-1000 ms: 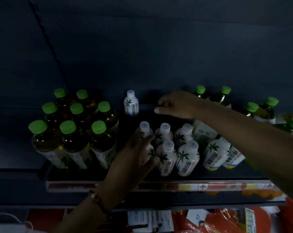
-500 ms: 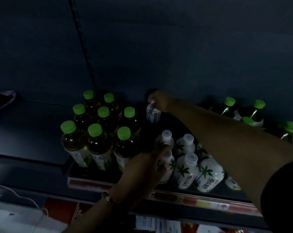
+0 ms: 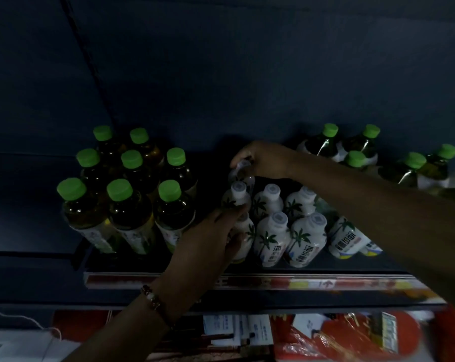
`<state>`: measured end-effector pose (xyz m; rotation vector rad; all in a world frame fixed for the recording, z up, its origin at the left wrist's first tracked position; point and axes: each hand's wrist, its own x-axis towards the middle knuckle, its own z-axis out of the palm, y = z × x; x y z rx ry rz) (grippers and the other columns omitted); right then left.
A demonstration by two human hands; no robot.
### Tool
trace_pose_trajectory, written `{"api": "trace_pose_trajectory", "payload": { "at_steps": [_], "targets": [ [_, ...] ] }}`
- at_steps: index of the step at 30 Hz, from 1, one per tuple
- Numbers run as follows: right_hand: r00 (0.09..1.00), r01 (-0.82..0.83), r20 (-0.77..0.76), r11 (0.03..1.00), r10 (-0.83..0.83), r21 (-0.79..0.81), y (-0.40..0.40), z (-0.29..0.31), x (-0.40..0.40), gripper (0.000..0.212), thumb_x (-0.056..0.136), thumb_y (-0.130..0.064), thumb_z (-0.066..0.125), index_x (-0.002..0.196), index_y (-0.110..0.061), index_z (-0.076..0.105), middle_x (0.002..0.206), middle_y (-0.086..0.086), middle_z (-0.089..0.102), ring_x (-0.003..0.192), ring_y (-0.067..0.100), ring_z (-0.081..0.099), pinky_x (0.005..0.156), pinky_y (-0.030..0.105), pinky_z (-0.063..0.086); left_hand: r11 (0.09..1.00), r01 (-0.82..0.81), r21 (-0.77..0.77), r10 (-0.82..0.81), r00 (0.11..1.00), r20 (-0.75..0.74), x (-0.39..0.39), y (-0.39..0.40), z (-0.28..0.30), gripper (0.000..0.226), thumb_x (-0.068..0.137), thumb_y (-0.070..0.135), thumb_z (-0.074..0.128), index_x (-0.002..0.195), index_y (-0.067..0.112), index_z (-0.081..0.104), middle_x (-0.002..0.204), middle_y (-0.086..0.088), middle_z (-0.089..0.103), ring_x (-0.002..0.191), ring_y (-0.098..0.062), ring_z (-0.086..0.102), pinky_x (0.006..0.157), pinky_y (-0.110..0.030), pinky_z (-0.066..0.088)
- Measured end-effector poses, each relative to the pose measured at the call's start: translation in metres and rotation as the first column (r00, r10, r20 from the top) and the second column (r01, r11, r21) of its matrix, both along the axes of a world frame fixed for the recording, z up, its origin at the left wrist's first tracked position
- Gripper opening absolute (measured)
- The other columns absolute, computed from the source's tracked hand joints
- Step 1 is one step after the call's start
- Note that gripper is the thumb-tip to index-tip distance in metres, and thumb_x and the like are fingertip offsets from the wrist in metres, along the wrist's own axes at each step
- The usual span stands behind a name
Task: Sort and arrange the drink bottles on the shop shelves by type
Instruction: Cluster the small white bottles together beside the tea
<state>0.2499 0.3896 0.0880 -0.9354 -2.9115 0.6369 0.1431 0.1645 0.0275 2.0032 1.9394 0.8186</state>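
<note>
Head view. Dark shelf (image 3: 325, 269), dim backing panel. Green-capped tea bottles (image 3: 122, 194) grouped at left end; more (image 3: 357, 152) at right rear, unmerged. White palm-print bottles (image 3: 281, 226) massed at centre. Rear white bottle (image 3: 240, 173) gripped by right hand (image 3: 263, 160); front-row one clasped by left hand (image 3: 210, 239). Free room: rear centre gap, front lip close.

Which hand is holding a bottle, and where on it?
Right hand pinches a white palm-print bottle at its cap; left hand grips another's body.

Dark shelf (image 3: 325, 269): green-capped tea bottles (image 3: 120, 205) left, white palm-print bottles (image 3: 273, 231) centre.
</note>
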Motion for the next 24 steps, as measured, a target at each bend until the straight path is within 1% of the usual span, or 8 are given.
{"api": "trace_pose_trajectory", "payload": {
  "at_steps": [2, 4, 8, 13, 17, 19, 21, 24],
  "targets": [
    [0.999, 0.036, -0.033, 0.999, -0.037, -0.014, -0.008, 0.003, 0.003, 0.032, 0.092, -0.022, 0.064, 0.124, -0.019, 0.067, 0.120, -0.006, 0.066, 0.106, 0.004, 0.059, 0.080, 0.005, 0.040, 1.000, 0.018, -0.009, -0.018, 1.000, 0.006, -0.001, 0.002, 0.000, 0.057, 0.098, 0.036, 0.057, 0.150, 0.037, 0.036, 0.144, 0.010, 0.049, 0.119, -0.011, 0.054, 0.091, -0.021, 0.042],
    [0.995, 0.079, -0.057, 0.997, -0.080, -0.025, -0.018, 0.011, 0.010, 0.034, 0.095, -0.027, 0.061, 0.128, -0.019, 0.065, 0.124, -0.005, 0.066, 0.111, 0.006, 0.060, 0.090, 0.012, 0.042, 0.999, 0.036, -0.004, -0.036, 0.999, -0.031, -0.002, 0.002, 0.000, 0.055, 0.097, 0.035, 0.060, 0.148, 0.034, 0.040, 0.140, 0.008, 0.052, 0.115, -0.015, 0.058, 0.086, -0.021, 0.042],
    [0.971, 0.185, -0.155, 0.983, -0.182, 0.009, -0.042, 0.033, 0.058, 0.031, 0.095, -0.031, 0.060, 0.125, -0.021, 0.066, 0.119, -0.005, 0.069, 0.109, 0.005, 0.062, 0.096, 0.020, 0.046, 0.994, 0.021, 0.106, 0.004, 0.974, -0.228, 0.013, 0.008, 0.005, 0.055, 0.088, 0.031, 0.065, 0.140, 0.028, 0.048, 0.138, -0.003, 0.053, 0.109, -0.027, 0.062, 0.078, -0.036, 0.053],
    [0.931, 0.334, -0.180, 0.939, -0.316, 0.078, -0.078, 0.041, 0.154, 0.027, 0.092, -0.027, 0.064, 0.117, -0.020, 0.070, 0.112, -0.002, 0.071, 0.098, 0.008, 0.065, 0.087, 0.029, 0.051, 0.958, 0.213, 0.191, -0.159, 0.951, -0.264, 0.069, 0.033, 0.020, 0.058, 0.086, 0.036, 0.061, 0.141, 0.025, 0.051, 0.137, -0.002, 0.054, 0.121, -0.025, 0.053, 0.099, -0.042, 0.046],
    [0.900, 0.433, -0.041, 0.877, -0.434, 0.211, -0.091, 0.023, 0.213, 0.030, 0.094, -0.035, 0.060, 0.121, -0.024, 0.067, 0.112, -0.001, 0.066, 0.089, 0.012, 0.061, 0.067, 0.024, 0.044, 0.959, 0.258, 0.121, -0.192, 0.900, -0.391, 0.106, 0.054, 0.014, 0.058, 0.079, 0.046, 0.058, 0.132, 0.022, 0.059, 0.121, -0.003, 0.063, 0.106, -0.026, 0.061, 0.092, -0.040, 0.046],
    [0.879, 0.459, 0.054, 0.870, -0.474, 0.179, -0.092, 0.004, 0.228, 0.041, 0.093, -0.044, 0.058, 0.130, -0.028, 0.057, 0.120, -0.004, 0.061, 0.087, 0.010, 0.059, 0.071, 0.024, 0.045, 0.965, 0.247, 0.092, -0.190, 0.893, -0.408, 0.114, 0.059, 0.008, 0.056, 0.076, 0.043, 0.060, 0.127, 0.021, 0.062, 0.113, -0.003, 0.065, 0.098, -0.028, 0.064, 0.087, -0.041, 0.048],
    [0.868, 0.483, 0.062, 0.868, -0.492, 0.116, -0.092, -0.011, 0.234, 0.048, 0.092, -0.046, 0.059, 0.135, -0.029, 0.050, 0.126, -0.005, 0.059, 0.098, 0.016, 0.062, 0.079, 0.027, 0.045, 0.967, 0.236, 0.100, -0.175, 0.895, -0.411, 0.116, 0.062, 0.003, 0.056, 0.074, 0.040, 0.064, 0.126, 0.020, 0.063, 0.113, -0.002, 0.066, 0.095, -0.026, 0.065, 0.086, -0.040, 0.048],
    [0.905, 0.408, 0.042, 0.894, -0.423, 0.186, -0.084, -0.009, 0.242, 0.037, 0.090, -0.045, 0.062, 0.121, -0.026, 0.057, 0.109, -0.002, 0.066, 0.095, 0.018, 0.064, 0.069, 0.025, 0.039, 0.967, 0.231, 0.107, -0.169, 0.898, -0.407, 0.115, 0.062, 0.001, 0.057, 0.075, 0.043, 0.066, 0.128, 0.023, 0.063, 0.119, 0.002, 0.065, 0.101, -0.022, 0.065, 0.089, -0.037, 0.044]
  ]
}}
